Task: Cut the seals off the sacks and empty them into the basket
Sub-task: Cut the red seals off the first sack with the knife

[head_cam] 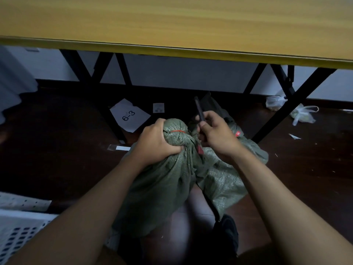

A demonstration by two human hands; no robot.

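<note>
A full green woven sack stands on the dark floor between my arms. A thin red seal ties its bunched neck. My left hand grips that neck just below the seal. My right hand is closed around a dark-handled cutting tool, held upright just right of the neck; its working end is hidden. A second green sack lies slumped to the right, with a red tag on it. The white perforated basket shows at the lower left.
A yellow wooden table on black legs overhangs the space ahead. A paper sheet marked 6-3 and a small card lie on the floor. White plastic bags sit at the right by the wall.
</note>
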